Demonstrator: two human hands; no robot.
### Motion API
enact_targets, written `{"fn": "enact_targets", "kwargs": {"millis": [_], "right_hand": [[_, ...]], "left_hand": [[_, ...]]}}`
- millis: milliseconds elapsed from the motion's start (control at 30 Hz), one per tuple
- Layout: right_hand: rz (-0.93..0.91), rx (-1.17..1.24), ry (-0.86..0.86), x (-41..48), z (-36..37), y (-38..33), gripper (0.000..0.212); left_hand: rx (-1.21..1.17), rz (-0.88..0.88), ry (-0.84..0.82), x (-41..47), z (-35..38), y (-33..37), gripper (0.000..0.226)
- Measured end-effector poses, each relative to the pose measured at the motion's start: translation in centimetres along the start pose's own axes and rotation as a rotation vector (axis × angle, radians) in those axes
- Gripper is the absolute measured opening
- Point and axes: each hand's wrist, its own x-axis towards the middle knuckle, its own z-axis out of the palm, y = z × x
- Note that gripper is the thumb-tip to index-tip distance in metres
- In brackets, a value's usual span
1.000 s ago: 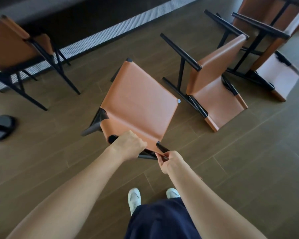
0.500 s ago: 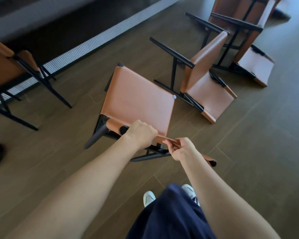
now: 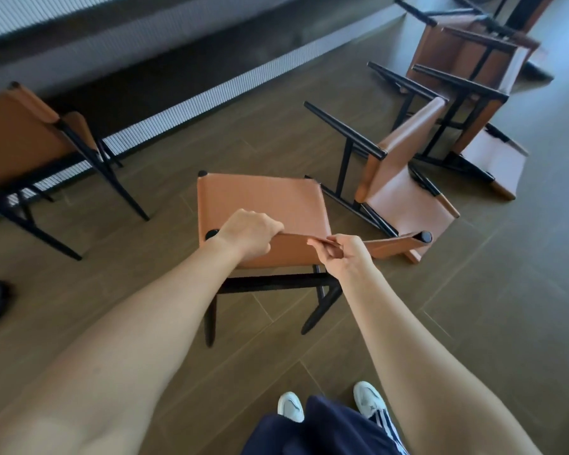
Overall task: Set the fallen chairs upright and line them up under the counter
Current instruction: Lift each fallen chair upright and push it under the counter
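The left hand (image 3: 247, 234) and right hand (image 3: 345, 257) grip the chair (image 3: 263, 201) by its top edge, apparently upright.

The square-seated leather chair (image 3: 263, 205) before me is tan-orange on a matt black frame. Just right of it, the nearer fallen leather chair (image 3: 404, 195) has the same tan and black, its sunlit panel paling to pink, and the farther fallen leather chair (image 3: 486, 159) matches. Left of it, the upright leather chair (image 3: 20, 139) is deeper orange-brown with black legs. Under it, the plank-patterned floor (image 3: 473, 323) is olive-brown with thin pale seams. Past it, the ribbed counter base (image 3: 211, 95) is pale grey, finely striped. Nearer me, my low sneakers (image 3: 291, 405) are white.
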Motion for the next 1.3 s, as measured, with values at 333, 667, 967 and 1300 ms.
{"fn": "enact_targets", "kwargs": {"millis": [333, 667, 967, 1300], "right_hand": [[-0.051, -0.208, -0.054, 0.3, 8.0, 1.1, 0.02], [0.014, -0.197, -0.113, 1.2, 10.6, 4.0, 0.021], [0.058, -0.251, -0.152, 0.0, 11.9, 6.8, 0.019], [0.044, -0.238, -0.128, 0.7, 11.3, 7.2, 0.02]], "left_hand": [[-0.165, -0.218, 0.072, -1.7, 1.5, -5.6, 0.022], [-0.263, -0.317, 0.068, -3.4, 3.2, -9.1, 0.029], [-0.391, -0.42, 0.001, -5.7, 4.5, -11.2, 0.039], [-0.46, -0.435, 0.032, -6.4, 5.1, -10.4, 0.038]]}}
